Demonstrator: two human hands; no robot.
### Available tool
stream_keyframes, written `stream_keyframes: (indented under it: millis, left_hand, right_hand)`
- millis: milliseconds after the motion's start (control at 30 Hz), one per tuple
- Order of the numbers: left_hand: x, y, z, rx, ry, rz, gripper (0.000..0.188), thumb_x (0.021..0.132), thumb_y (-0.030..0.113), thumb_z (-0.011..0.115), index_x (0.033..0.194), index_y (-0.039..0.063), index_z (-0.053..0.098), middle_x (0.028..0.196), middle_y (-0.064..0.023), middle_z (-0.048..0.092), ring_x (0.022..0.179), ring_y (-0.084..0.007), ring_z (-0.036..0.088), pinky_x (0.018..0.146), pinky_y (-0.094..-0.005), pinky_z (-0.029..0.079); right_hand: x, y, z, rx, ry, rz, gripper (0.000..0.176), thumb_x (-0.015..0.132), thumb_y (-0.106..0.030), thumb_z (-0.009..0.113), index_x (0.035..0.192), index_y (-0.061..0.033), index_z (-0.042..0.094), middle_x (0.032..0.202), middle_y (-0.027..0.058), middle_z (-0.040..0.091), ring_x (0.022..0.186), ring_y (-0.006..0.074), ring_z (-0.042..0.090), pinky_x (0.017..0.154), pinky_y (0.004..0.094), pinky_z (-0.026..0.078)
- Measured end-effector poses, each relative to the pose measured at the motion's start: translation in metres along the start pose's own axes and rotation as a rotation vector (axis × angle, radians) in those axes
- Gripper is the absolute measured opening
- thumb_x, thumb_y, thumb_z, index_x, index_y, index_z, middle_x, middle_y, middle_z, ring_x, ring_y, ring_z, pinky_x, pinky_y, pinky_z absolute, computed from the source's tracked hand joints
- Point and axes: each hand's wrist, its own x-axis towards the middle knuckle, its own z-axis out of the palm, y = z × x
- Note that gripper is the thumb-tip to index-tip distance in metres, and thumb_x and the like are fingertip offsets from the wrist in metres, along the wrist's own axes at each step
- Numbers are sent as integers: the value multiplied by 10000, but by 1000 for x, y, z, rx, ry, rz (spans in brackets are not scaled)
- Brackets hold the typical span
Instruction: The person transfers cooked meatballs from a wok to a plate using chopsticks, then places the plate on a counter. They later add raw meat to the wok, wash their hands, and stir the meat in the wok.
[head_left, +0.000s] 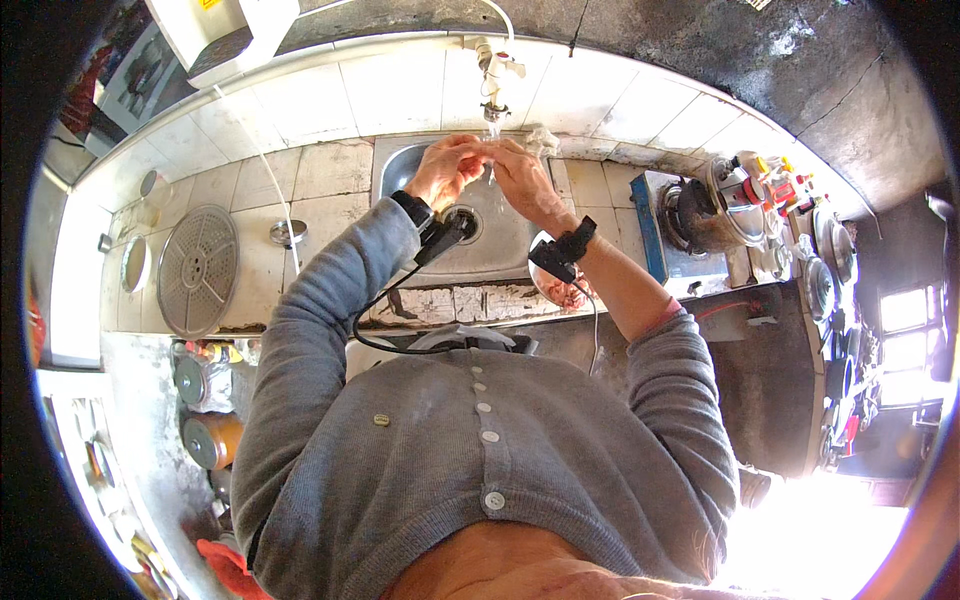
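Observation:
Water runs from a wall tap (495, 97) onto my two hands, which meet over a steel sink (499, 255). My left hand (448, 169) has its fingers bent, with the tips against the other hand. The fingers of my right hand (525, 176) reach across to the left ones, just below the spout. Whether anything small lies between the fingers is hidden. Below my left wrist is the sink's drain (466, 223). Near my right wrist stands a bowl (538, 259) holding reddish pieces that look like raw meat. Both wrists wear black straps with cabled devices.
A perforated steamer plate (196, 270) and a small round metal item (288, 232) occupy the left tiled counter. A crumpled whitish thing (541, 141) sits behind the sink. To the right are a gas stove (640, 217), a metal pot (739, 214) and several bottles (784, 184).

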Motion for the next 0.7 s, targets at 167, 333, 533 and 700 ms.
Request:
stream_keyframes:
  millis: [167, 333, 533, 700]
  left_hand:
    - [-1, 4, 13, 95, 42, -11, 81, 885, 97, 599, 952, 58, 574, 823, -45, 630, 699, -121, 599, 633, -252, 500]
    - [6, -2, 13, 103, -34, -31, 59, 877, 70, 597, 931, 66, 575, 809, -34, 617, 688, -121, 585, 611, -247, 475]
    - [11, -4, 11, 60, 21, 26, 93, 871, 33, 584, 963, 25, 573, 842, -73, 610, 710, -151, 588, 694, -264, 496]
    - [11, -6, 6, 78, 11, 88, 106, 870, 17, 578, 976, 17, 576, 913, -85, 618, 805, -172, 614, 755, -292, 518]
  right_hand:
    - [-4, 24, -6, 135, 161, 271, 217, 910, -110, 508, 1070, 13, 589, 884, 106, 646, 776, 159, 640, 691, 294, 526]
    - [13, 27, 2, 589, 74, 582, 221, 924, -185, 569, 1038, 4, 575, 802, 47, 620, 689, 106, 608, 589, 218, 500]
    - [21, 42, 11, 974, 178, 599, 170, 876, -62, 591, 991, 62, 578, 740, 80, 614, 572, 129, 568, 489, 239, 466]
    - [28, 46, 15, 893, 188, 633, 160, 862, -14, 558, 981, 87, 591, 768, 101, 626, 631, 150, 613, 532, 239, 512]
